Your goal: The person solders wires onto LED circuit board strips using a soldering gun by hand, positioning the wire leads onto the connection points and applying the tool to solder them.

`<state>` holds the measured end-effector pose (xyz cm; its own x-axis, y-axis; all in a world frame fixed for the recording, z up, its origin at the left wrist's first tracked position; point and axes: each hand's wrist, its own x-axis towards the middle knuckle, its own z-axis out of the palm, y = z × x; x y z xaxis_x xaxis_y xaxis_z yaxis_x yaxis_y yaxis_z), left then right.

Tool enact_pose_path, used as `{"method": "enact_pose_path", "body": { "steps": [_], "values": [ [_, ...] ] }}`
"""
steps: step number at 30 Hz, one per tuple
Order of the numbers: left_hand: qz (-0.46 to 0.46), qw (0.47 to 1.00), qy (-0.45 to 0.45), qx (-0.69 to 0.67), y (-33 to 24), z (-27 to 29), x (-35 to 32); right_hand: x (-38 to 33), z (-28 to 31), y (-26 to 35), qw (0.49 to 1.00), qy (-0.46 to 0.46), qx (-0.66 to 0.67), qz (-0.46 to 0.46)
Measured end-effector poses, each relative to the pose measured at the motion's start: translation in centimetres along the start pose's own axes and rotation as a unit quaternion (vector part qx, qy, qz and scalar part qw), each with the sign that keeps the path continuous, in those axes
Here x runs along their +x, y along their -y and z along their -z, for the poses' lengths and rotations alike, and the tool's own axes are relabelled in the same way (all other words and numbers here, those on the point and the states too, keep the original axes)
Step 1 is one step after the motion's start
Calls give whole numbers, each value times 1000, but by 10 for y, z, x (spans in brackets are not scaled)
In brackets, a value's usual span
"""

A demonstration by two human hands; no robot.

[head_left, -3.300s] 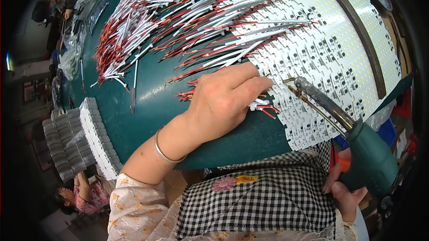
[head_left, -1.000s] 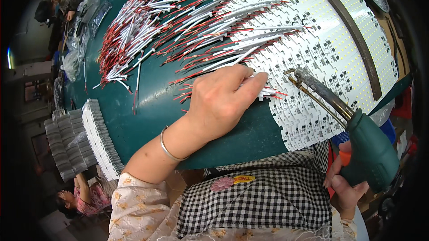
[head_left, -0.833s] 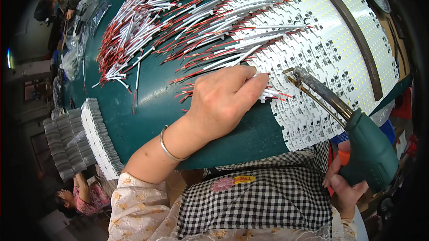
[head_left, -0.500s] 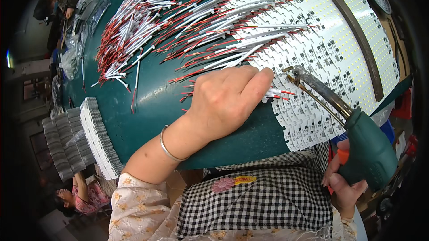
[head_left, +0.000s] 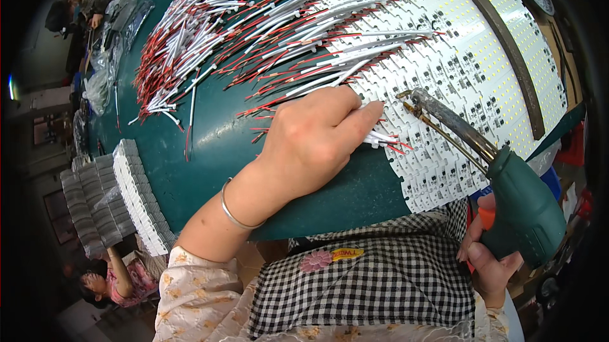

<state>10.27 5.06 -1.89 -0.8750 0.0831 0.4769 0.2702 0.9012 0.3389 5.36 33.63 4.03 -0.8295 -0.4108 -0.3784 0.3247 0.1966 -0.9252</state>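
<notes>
My left hand [head_left: 317,131] is closed round white-sleeved wires [head_left: 379,138] at the LED boards' [head_left: 438,174] left edge; they look light and bendy, best pinched by the sleeves. Apart, near right, my right hand [head_left: 487,264] grips the soldering gun [head_left: 526,206], probably heavier, by its handle.

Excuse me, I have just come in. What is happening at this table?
A person works at a green table. The right hand holds a green soldering gun, its tip over white circuit boards. The left hand is closed over some white and red wires. More wires fan out onto the boards, and a loose pile lies at left.
</notes>
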Motion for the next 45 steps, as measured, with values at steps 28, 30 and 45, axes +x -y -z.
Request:
{"method": "enact_pose_path", "body": {
  "steps": [28,30,45],
  "values": [
    [29,998,-23,-41,-4,-4,3,2,10,-11,987,79,-128,49],
    [30,999,-21,-38,-3,-3,1,0,6,-13,987,69,-135,52],
    [35,999,-18,-31,-5,-2,1,8,-9,5,997,0,28,72]
  ]
}}
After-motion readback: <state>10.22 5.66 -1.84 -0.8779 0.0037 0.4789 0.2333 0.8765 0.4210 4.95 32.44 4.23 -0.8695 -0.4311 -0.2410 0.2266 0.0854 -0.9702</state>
